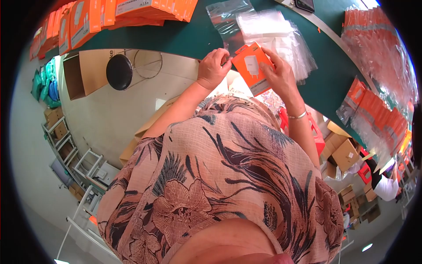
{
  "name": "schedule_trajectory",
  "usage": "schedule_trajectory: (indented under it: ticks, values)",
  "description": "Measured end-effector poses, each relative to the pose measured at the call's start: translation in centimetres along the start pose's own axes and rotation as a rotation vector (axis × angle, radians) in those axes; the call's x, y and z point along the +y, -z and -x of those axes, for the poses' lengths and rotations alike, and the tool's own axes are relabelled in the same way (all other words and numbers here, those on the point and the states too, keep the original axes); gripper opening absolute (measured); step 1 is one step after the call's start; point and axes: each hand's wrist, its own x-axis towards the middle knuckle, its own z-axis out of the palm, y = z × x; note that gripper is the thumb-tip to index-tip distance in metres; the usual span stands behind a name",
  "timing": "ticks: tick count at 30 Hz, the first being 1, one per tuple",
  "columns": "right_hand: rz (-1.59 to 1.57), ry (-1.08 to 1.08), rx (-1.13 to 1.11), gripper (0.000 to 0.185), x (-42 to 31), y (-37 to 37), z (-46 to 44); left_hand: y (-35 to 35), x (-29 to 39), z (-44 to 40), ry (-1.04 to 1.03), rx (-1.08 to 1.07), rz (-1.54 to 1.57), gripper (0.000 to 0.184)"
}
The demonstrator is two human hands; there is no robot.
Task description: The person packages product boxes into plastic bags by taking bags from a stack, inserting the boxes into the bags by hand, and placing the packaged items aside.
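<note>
My right hand (281, 74) grips an orange charger box (251, 66) by its right side, thumb on the printed front. The box is tilted and shows a picture of a white plug. Close to the box's left edge, my left hand (214, 68) has its fingers curled together in a pinch. What they hold, if anything, is hidden. Just beyond the hands a clear plastic bag (229, 17) lies on the green table. Beside it is a stack of clear plastic bags (281, 39), partly behind the box and my right hand.
Rows of orange boxes (85, 22) stand at the table's (184, 37) far left. Bagged orange boxes (378, 44) are piled on the right, with more bagged boxes (373, 110) nearer. A phone (304, 5) lies at the top. A black round stool (119, 72) and cartons (345, 154) are below.
</note>
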Motion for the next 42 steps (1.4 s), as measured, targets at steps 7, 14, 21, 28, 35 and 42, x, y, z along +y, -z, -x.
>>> schedule_trajectory:
  ticks: [7,14,21,28,35,42]
  values:
    - [-0.318,-0.041,0.263,0.038,2.4,-3.5,1.2,-0.8,0.5,2.0,-0.012,-0.062,-0.028,0.014]
    - [-0.581,-0.176,0.332,0.036,2.8,-4.3,3.2,0.2,1.7,3.3,0.025,-0.316,0.418,0.019]
    - [-0.802,-0.384,0.113,0.05,3.0,-3.1,5.6,1.2,4.9,1.3,0.609,-0.438,1.171,0.039]
    - [-1.047,-0.547,-0.179,0.047,2.1,-0.3,6.3,0.8,3.8,1.3,0.568,-0.725,0.966,0.051]
    - [-1.315,-0.411,-0.13,0.042,1.2,0.0,6.5,1.2,4.4,1.7,0.456,-0.805,0.905,0.051]
    - [-1.197,-0.448,-0.123,0.049,2.0,-1.1,6.0,2.1,4.3,1.7,0.399,-1.104,0.645,0.041]
